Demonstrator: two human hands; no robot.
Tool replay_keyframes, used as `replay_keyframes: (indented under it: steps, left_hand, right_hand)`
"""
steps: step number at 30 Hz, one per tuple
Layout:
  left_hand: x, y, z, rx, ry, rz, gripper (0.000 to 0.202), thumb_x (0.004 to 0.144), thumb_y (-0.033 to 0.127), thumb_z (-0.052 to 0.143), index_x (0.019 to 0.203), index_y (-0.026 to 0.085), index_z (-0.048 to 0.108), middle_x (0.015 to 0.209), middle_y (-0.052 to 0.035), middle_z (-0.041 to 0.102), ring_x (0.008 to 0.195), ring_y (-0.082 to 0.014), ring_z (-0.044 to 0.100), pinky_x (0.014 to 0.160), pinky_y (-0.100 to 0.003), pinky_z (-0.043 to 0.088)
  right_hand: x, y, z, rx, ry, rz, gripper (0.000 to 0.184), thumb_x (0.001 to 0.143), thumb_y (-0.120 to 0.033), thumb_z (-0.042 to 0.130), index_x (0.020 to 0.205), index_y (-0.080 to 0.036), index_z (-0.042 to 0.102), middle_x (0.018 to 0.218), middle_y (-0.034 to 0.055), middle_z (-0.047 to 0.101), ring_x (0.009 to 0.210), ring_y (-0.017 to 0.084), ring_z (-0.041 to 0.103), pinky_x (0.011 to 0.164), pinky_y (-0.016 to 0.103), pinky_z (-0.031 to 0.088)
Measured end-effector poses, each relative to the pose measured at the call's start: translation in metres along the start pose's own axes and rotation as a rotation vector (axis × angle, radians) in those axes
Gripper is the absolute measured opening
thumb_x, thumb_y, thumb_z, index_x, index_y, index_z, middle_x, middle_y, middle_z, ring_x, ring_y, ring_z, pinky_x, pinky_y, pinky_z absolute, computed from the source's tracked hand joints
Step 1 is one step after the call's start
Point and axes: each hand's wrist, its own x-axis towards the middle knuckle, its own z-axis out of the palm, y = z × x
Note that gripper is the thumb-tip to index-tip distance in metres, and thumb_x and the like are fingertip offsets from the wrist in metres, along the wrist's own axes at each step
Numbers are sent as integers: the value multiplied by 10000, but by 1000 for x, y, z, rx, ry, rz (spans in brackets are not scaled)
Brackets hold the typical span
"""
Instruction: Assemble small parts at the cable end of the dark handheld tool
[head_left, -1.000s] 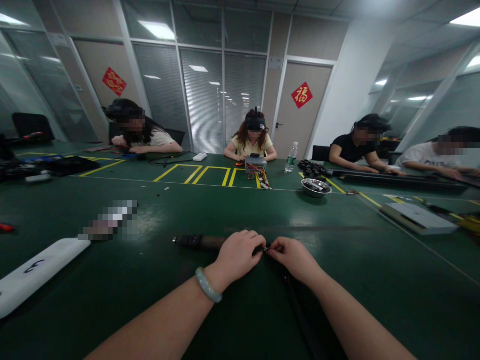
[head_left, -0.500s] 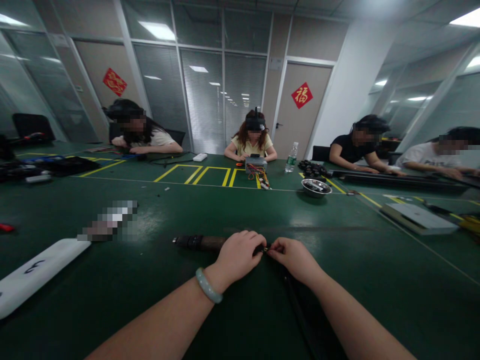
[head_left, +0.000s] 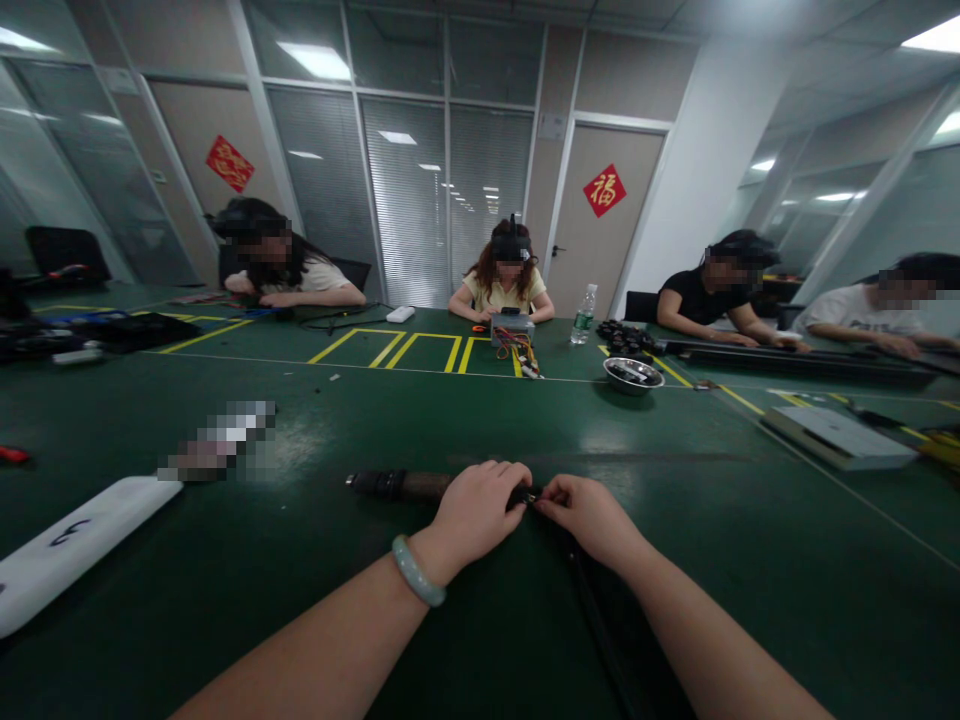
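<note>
In my head view, the left hand (head_left: pixel 480 510) has its fingers curled over the right part of a dark cylindrical tool (head_left: pixel 424 487) positioned crosswise at the green table (head_left: pixel 360 420), while the right hand (head_left: pixel 589 515) pinches a small metallic part (head_left: pixel 531 497) at that end with its fingertips. Beyond them I locate a metal bowl (head_left: pixel 634 389) containing dark and pale items (too small for me to identify), near an upright clear bottle (head_left: pixel 583 318) whose fill level I cannot tell.

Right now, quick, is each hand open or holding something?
Left hand: closed on a dark stick.
Right hand: pinched closed at a small shiny bit; can't tell if it's holding it.
</note>
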Motion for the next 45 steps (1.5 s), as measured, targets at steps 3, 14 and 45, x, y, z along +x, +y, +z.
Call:
replay_keyframes:
  steps: [3, 14, 45]
  left_hand:
    - [0, 1, -1, 7, -20, 10, 147, 855, 238, 578, 1002, 236, 570, 994, -11, 605, 939, -196, 554, 813, -329, 424]
    - [0, 0, 2, 2, -5, -6, 169, 844, 237, 597, 1009, 239, 559, 978, -8, 603, 929, -197, 554, 813, -333, 420]
    - [1, -1, 1, 7, -25, 22, 154, 845, 235, 598, 994, 244, 559, 989, 3, 597, 932, -189, 546, 815, -324, 410]
  right_hand:
    - [0, 0, 0, 5, -10, 10, 134, 823, -316, 608, 802, -210, 688, 754, -1, 692, 675, 141, 601, 573, 228, 363]
    - [0, 0, 0, -5, 2, 0, 130, 820, -314, 607, 804, -213, 688, 749, -2, 690, 668, 140, 600, 575, 228, 360]
    - [3, 5, 3, 8, -5, 2, 138, 813, -323, 615, 807, -208, 689, 736, -3, 690, 664, 138, 600, 565, 225, 357]
